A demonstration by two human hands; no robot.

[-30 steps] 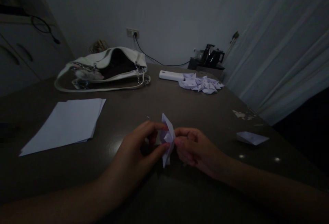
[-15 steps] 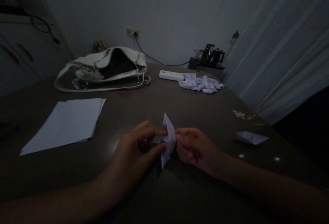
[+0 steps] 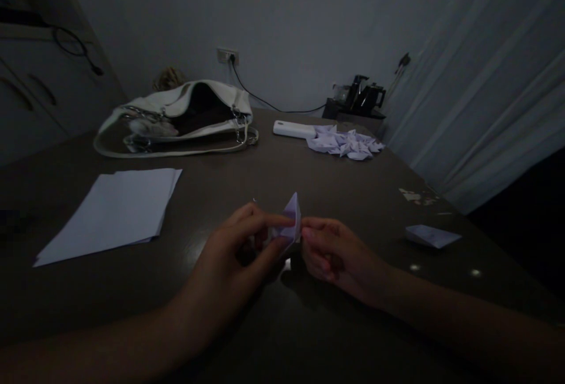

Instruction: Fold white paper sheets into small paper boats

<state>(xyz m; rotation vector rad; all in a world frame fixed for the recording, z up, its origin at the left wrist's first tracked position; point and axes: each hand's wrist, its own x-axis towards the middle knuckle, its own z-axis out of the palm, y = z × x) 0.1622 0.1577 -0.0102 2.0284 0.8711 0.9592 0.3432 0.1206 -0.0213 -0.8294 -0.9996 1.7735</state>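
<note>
Between my hands, a little above the dark table, a small folded white paper boat (image 3: 292, 230) stands on its side with one point upward. The forefinger and thumb of my left hand (image 3: 247, 237) reach into its open side and grip it. My right hand (image 3: 333, 249) has its fingers closed in a pinch at the boat's right side; its fingertips cover the part they hold. To the right of that hand another folded paper boat (image 3: 432, 236) lies on the table.
A stack of white paper sheets (image 3: 115, 210) lies at left. Behind it rests a white handbag (image 3: 220, 99) with its strap forward. Toward the back right, several paper boats (image 3: 346, 142) are heaped beside a white handle-like object (image 3: 293, 130). A black kettle (image 3: 371, 97) stands beyond.
The paper boat has turned between my fingers: its top point has swung right and its lower point no longer shows below. Both hands have stayed nearly in place.
</note>
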